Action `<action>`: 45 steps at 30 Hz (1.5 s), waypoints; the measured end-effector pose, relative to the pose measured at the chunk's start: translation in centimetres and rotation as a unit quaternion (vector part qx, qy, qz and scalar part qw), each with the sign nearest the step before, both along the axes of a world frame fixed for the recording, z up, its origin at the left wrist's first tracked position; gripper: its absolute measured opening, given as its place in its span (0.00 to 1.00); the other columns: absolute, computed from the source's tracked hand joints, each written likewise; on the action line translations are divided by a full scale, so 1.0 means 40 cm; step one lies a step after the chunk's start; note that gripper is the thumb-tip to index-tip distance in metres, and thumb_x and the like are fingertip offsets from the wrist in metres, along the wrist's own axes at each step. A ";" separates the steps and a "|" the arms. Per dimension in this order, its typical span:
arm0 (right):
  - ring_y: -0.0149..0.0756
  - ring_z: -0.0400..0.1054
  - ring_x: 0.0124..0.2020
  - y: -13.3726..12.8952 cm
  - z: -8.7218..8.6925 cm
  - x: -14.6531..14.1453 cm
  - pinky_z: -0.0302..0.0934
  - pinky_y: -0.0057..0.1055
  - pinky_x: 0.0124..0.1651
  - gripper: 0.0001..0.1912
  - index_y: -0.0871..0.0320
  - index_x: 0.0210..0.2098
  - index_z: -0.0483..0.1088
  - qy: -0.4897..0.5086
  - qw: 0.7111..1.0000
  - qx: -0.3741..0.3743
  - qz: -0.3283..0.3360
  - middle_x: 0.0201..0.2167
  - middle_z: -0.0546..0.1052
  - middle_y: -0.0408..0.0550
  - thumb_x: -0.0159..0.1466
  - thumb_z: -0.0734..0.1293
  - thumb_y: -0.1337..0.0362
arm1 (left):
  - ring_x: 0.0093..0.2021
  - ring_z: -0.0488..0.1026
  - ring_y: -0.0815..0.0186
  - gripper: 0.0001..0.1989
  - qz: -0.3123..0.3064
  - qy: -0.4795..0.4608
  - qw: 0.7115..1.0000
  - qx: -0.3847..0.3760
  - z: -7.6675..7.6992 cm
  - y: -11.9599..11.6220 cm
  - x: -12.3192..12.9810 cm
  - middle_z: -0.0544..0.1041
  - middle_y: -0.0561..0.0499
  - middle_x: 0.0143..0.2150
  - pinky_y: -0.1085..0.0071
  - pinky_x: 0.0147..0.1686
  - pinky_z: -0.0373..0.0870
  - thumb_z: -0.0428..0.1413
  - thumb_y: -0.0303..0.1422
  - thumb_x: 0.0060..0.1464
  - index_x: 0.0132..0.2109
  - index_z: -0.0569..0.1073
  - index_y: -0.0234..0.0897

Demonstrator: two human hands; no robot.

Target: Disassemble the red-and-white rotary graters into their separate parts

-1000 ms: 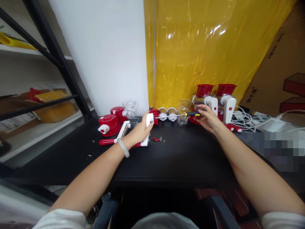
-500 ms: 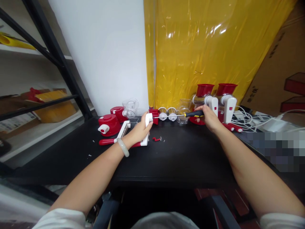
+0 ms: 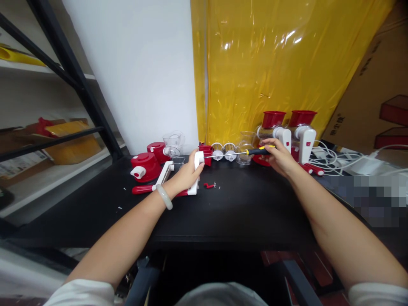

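My left hand (image 3: 188, 171) is closed around a white crank handle (image 3: 193, 188) with a red grip, held upright over the black table. In my right hand (image 3: 280, 156) is a screwdriver (image 3: 259, 150) with a black and yellow handle, its fingers looser at the handle's end. The long shaft runs left, and its tip meets the upper end of the crank. Another crank handle (image 3: 163, 175) lies left of my left hand. A small red part (image 3: 208, 185) and tiny bits lie on the table right of the held crank.
Red grater bases (image 3: 145, 166) stand at the left back. Drum blades (image 3: 230, 151) and clear plastic parts line the wall. Two assembled rotary graters (image 3: 302, 131) stand at the right, near white cables (image 3: 331, 159). A black-framed shelf (image 3: 63, 76) rises on the left.
My right hand's fingers have loosened and shifted on the screwdriver handle, showing more of its yellow end. My left hand and the crank stay in place.
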State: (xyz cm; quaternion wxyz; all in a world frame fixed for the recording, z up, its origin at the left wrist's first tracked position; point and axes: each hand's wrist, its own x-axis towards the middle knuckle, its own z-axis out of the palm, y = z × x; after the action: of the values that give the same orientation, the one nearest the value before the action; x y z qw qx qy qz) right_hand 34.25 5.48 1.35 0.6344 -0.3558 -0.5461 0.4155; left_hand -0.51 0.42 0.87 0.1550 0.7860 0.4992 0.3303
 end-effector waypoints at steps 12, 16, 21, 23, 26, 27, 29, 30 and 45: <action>0.35 0.65 0.23 0.032 -0.016 0.026 0.66 0.36 0.28 0.23 0.52 0.33 0.70 -0.148 0.983 0.029 -0.104 0.25 0.70 0.44 0.63 0.61 0.39 | 0.38 0.77 0.54 0.38 -0.004 0.007 1.000 -0.011 -0.002 0.001 -0.001 0.78 0.44 0.35 0.55 0.48 0.69 0.42 0.50 0.65 0.71 0.46 0.28; 0.31 0.58 0.16 0.034 -0.026 0.031 0.55 0.31 0.21 0.22 0.52 0.33 0.69 -0.194 0.976 0.014 -0.098 0.17 0.65 0.39 0.61 0.65 0.40 | 0.42 0.77 0.53 0.37 0.000 0.004 1.000 0.001 -0.001 0.003 0.000 0.78 0.42 0.37 0.54 0.51 0.66 0.43 0.48 0.65 0.70 0.47 0.28; 0.31 0.66 0.26 0.033 -0.024 0.020 0.63 0.30 0.26 0.18 0.52 0.36 0.69 -0.114 0.989 0.022 -0.086 0.35 0.72 0.43 0.56 0.71 0.46 | 0.40 0.77 0.53 0.37 -0.001 0.003 1.000 -0.003 0.000 0.003 0.001 0.78 0.43 0.36 0.54 0.52 0.65 0.43 0.48 0.65 0.70 0.47 0.26; 0.32 0.68 0.32 0.025 -0.017 0.012 0.67 0.31 0.30 0.18 0.51 0.38 0.69 -0.078 0.995 0.020 -0.065 0.42 0.71 0.44 0.54 0.72 0.49 | 0.39 0.77 0.54 0.37 0.000 0.005 1.000 -0.005 0.000 0.002 0.001 0.78 0.44 0.35 0.54 0.52 0.65 0.42 0.48 0.66 0.70 0.47 0.25; 0.34 0.69 0.35 0.012 -0.007 0.006 0.70 0.34 0.34 0.17 0.49 0.39 0.67 -0.052 0.998 0.022 -0.029 0.44 0.69 0.44 0.52 0.72 0.53 | 0.37 0.77 0.54 0.37 0.003 0.009 1.000 -0.010 0.001 -0.002 0.003 0.78 0.44 0.34 0.54 0.50 0.67 0.42 0.48 0.66 0.70 0.47 0.26; 0.34 0.69 0.35 0.010 -0.005 0.007 0.71 0.35 0.35 0.17 0.49 0.39 0.67 -0.049 0.998 0.023 -0.024 0.44 0.69 0.44 0.52 0.72 0.54 | 0.36 0.77 0.54 0.37 0.001 0.009 1.000 -0.013 0.001 -0.003 0.003 0.78 0.45 0.34 0.55 0.49 0.67 0.42 0.48 0.65 0.70 0.47 0.27; 0.35 0.69 0.36 0.012 -0.006 0.010 0.71 0.35 0.35 0.16 0.50 0.38 0.67 -0.045 0.998 0.026 -0.025 0.43 0.69 0.43 0.51 0.72 0.56 | 0.35 0.77 0.55 0.37 -0.004 0.008 1.000 -0.017 0.000 -0.004 0.003 0.77 0.45 0.33 0.56 0.46 0.69 0.42 0.49 0.65 0.70 0.46 0.27; 0.36 0.69 0.37 0.016 -0.009 0.013 0.71 0.35 0.35 0.16 0.50 0.38 0.68 -0.046 0.998 0.026 -0.031 0.43 0.70 0.43 0.51 0.72 0.56 | 0.34 0.76 0.55 0.38 -0.006 0.007 1.000 -0.019 -0.001 -0.004 0.003 0.77 0.46 0.33 0.56 0.45 0.69 0.42 0.50 0.65 0.71 0.46 0.28; 0.30 0.60 0.21 0.020 -0.014 0.021 0.55 0.29 0.22 0.19 0.53 0.33 0.68 -0.168 0.981 0.032 -0.088 0.25 0.70 0.41 0.58 0.68 0.43 | 0.39 0.77 0.54 0.37 0.002 0.008 1.000 -0.006 -0.006 0.008 -0.003 0.78 0.42 0.37 0.55 0.48 0.68 0.42 0.48 0.65 0.70 0.46 0.28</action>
State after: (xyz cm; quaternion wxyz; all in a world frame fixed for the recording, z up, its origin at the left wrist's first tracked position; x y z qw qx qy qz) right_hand 35.10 6.28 0.77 0.5786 -0.4469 -0.6246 0.2744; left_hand -0.62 0.72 0.65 0.1549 0.7868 0.5041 0.3208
